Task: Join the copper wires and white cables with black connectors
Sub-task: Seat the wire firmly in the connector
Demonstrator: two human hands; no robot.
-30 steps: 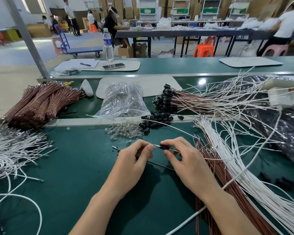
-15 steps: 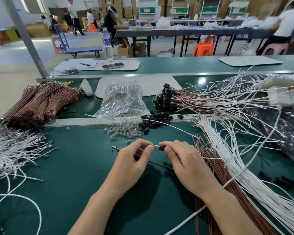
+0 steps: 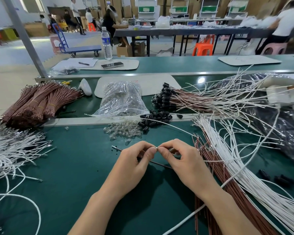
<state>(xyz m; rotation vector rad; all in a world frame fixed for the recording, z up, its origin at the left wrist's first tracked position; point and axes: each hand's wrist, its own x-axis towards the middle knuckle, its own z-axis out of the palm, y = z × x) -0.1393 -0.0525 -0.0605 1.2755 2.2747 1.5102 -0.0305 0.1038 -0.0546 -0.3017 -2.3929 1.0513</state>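
Left hand [image 3: 134, 165], right hand [image 3: 182, 160]: curled fingers pinching small metal terminal [image 3: 156, 148].

hands: 2, left hand [image 3: 134, 167] and right hand [image 3: 185, 165]
water bottle [image 3: 106, 43]: 1
clear bag [image 3: 122, 99]: 1
pen [image 3: 83, 63]: 1
black connectors [image 3: 264, 173] loose by the bench [image 3: 66, 167] right edge: 3

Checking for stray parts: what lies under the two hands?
A copper wire runs across the green table under the left hand, out towards the right hand. Its middle is covered, as is anything beneath the palms. Both hands pinch a metal tip.
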